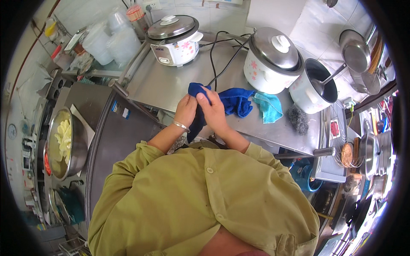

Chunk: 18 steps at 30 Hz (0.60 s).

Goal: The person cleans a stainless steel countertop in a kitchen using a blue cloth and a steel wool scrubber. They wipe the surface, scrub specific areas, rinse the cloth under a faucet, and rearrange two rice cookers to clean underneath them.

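Note:
In front of my chest, over the near edge of the steel table [179, 84], both hands are closed around a dark blue cloth [196, 89]. My left hand [186, 108], with a silver bangle on the wrist, grips it from the left. The thumb and fingers of my right hand [213, 110] press it from the right, and a tail of cloth hangs below. A black power cord [225, 68] runs down to the hands; whether the cloth wraps it is hidden. Just right of my right hand lie a crumpled blue cloth [238, 100] and a turquoise cloth [269, 107].
A lidded rice cooker [174, 48] stands at the back left, another rice cooker [272, 64] at the right. Beside that sits a pot [312, 86] with a ladle, near a steel wool scourer [298, 120]. A steel bowl [75, 144] of pale yellow food rests far left.

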Tool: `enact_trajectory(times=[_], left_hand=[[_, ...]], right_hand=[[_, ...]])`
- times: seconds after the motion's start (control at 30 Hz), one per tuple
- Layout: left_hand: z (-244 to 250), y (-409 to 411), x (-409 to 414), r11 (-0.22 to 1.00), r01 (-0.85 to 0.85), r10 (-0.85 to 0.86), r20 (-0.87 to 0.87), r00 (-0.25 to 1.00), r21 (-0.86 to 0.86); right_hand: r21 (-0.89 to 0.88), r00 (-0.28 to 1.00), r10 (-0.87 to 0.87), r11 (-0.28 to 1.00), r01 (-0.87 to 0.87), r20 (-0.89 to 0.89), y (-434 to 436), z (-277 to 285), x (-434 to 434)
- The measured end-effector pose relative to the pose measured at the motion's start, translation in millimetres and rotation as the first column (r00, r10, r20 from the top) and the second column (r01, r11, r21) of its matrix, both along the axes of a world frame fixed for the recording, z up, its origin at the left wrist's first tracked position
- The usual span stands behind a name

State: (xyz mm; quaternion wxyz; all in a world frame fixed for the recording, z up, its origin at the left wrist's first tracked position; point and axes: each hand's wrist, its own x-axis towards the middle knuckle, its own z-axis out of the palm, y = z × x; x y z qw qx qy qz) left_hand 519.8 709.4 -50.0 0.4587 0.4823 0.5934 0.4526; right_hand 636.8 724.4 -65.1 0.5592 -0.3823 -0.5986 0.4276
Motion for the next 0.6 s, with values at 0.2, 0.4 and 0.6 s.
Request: enact_trajectory(times=[0.2,0.4,0.6], left_hand=[[-5,0,-15,0.905,0.419,-0.424,-0.081,0.902,-0.069],[17,16,-72,0.808,0.588,-0.565,-0.305,0.766,-0.020],[9,37,-128,0.745,0.667,-0.620,-0.383,0.685,-0.011]], right_hand=[[-0.440,0.894,-0.171,0.897,-0.032,-0.415,47,-9,-4],[-0.361,0.860,-0.439,0.870,0.335,-0.261,105,1,-13],[-0.323,0.823,-0.567,0.776,0.542,0.018,187,-25,15]])
